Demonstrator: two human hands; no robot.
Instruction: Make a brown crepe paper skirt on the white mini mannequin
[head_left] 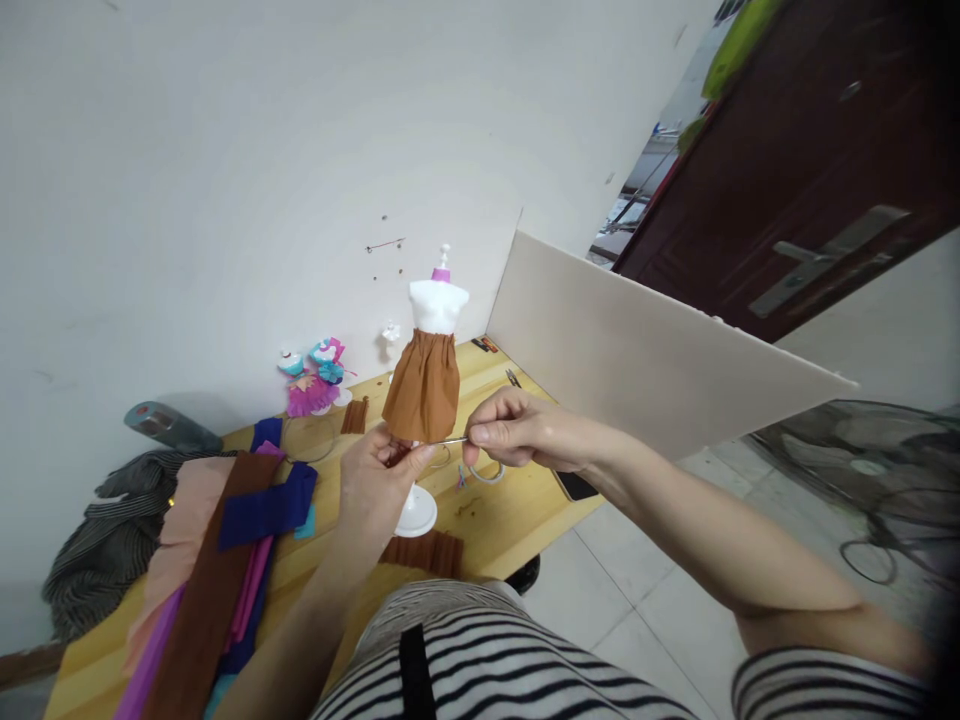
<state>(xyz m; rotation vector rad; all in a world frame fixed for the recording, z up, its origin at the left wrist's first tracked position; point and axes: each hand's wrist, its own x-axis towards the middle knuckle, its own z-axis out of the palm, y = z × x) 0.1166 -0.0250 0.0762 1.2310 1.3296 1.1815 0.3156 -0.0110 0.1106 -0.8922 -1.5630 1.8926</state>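
A small dress form (439,305) with a white torso and pink neck stands upright on a round white base (417,512). A gathered brown skirt (424,385) covers it from the waist down. With thumb and fingers, my left hand (379,475) pinches the skirt's lower hem from the left. My right hand (517,428) is closed on a slim metal tool (452,441), whose tip points left at the hem near my left thumb; its exact kind is too small to tell. Brown pleated cloth (426,550) lies on the table in front of the base.
Folded cloth strips (266,508) and a dark striped garment (112,540) cover the wooden table's (517,530) left side. Small doll outfits (313,388) and a grey cylinder (172,428) stand by the wall. A tape roll (489,472) and phone (576,487) lie right, before a pale partition (622,350).
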